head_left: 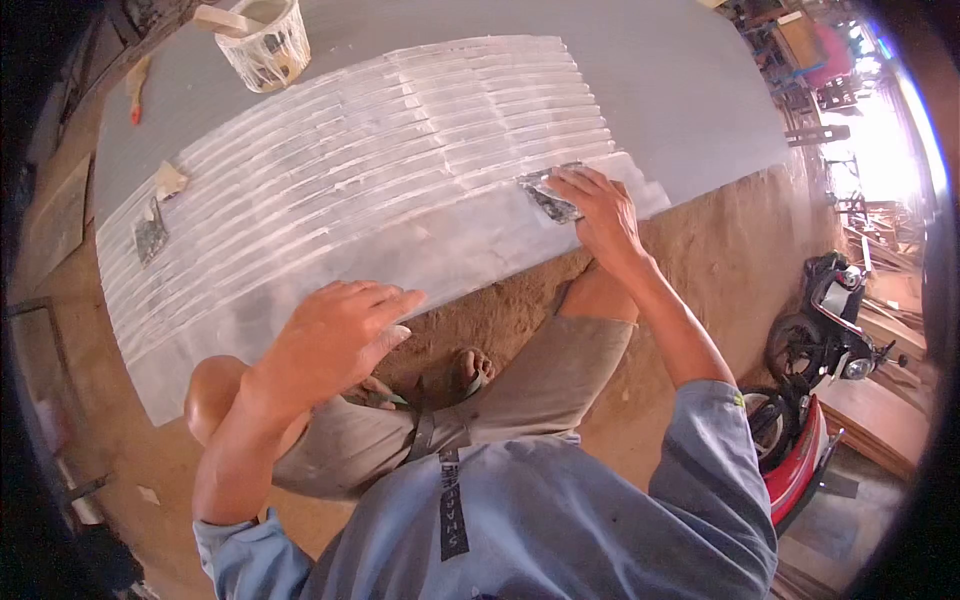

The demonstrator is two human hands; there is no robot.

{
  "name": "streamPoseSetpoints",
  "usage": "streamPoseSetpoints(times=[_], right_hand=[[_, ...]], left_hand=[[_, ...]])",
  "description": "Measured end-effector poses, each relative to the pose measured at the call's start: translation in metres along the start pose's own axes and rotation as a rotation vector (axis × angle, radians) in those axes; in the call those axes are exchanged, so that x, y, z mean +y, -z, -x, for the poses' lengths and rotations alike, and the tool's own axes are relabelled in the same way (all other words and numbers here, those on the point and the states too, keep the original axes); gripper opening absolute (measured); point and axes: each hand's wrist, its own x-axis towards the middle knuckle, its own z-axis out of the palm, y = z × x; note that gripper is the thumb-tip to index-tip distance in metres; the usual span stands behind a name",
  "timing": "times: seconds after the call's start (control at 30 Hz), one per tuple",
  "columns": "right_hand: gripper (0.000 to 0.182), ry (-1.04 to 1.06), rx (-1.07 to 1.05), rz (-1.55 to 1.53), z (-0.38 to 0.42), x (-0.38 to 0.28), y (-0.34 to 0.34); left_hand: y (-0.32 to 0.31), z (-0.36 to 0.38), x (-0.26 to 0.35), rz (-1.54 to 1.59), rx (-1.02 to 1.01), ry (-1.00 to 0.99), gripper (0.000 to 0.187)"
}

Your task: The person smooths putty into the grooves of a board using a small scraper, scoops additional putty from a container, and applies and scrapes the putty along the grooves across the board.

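Note:
Near the front edge of a large grey panel (690,100), my right hand (603,212) presses down on a dark flat piece (549,198) smeared with white, its fingers closed over one side. Under and beyond it spreads a whitish coating (370,135) with long parallel ridges; the strip along the near edge looks smoother. My left hand (340,335) hovers by that edge, above my knee, its fingers stretched out and holding nothing. A second dark flat piece (150,236) lies on the coating at the left, close to a small beige scrap (170,181).
On the far side of the panel stands a white-smeared bucket (268,55) with a pale stick (224,21) across its rim. A brush (136,92) lies at the far left. Motorcycles (830,310) and wooden boards (885,420) are at the right on the brown floor.

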Motion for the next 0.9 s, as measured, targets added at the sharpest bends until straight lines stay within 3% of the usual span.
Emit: streamPoseSetpoints(times=[0.1,0.2,0.3,0.33,0.4,0.5,0.73,0.8,0.9], right_hand=[[0.059,-0.058,-0.038,0.011,-0.013,0.001,0.007],[0.054,-0.115,-0.28,-0.101,-0.028,-0.005,0.047],[0.057,-0.119,-0.338,-0.154,-0.021,0.019,0.046],[0.057,-0.112,-0.333,-0.146,-0.016,0.029,0.042],[0.058,-0.046,-0.024,-0.132,-0.003,0.05,0.036],[0.061,-0.019,0.091,-0.006,0.0,0.07,0.028],[0.061,-0.147,-0.029,-0.113,-0.002,0.084,0.037],[0.06,-0.253,-0.23,-0.058,-0.007,0.083,0.05],[0.057,-0.2,-0.073,-0.072,-0.003,0.104,0.04]], left_hand=[[-0.005,-0.007,0.002,0.002,-0.025,-0.002,0.039],[-0.007,-0.016,0.004,0.016,-0.053,0.005,0.041],[-0.005,-0.019,0.003,-0.019,-0.085,0.047,0.04],[-0.005,-0.019,0.002,-0.015,-0.11,0.069,0.04],[-0.009,-0.018,0.001,-0.009,-0.128,0.096,0.04],[-0.012,-0.019,0.002,0.026,-0.059,0.042,0.04],[-0.021,-0.024,-0.007,-0.005,-0.078,0.08,0.038],[-0.017,-0.027,-0.006,-0.007,-0.068,0.085,0.039],[-0.014,-0.024,-0.006,-0.007,-0.077,0.105,0.04]])
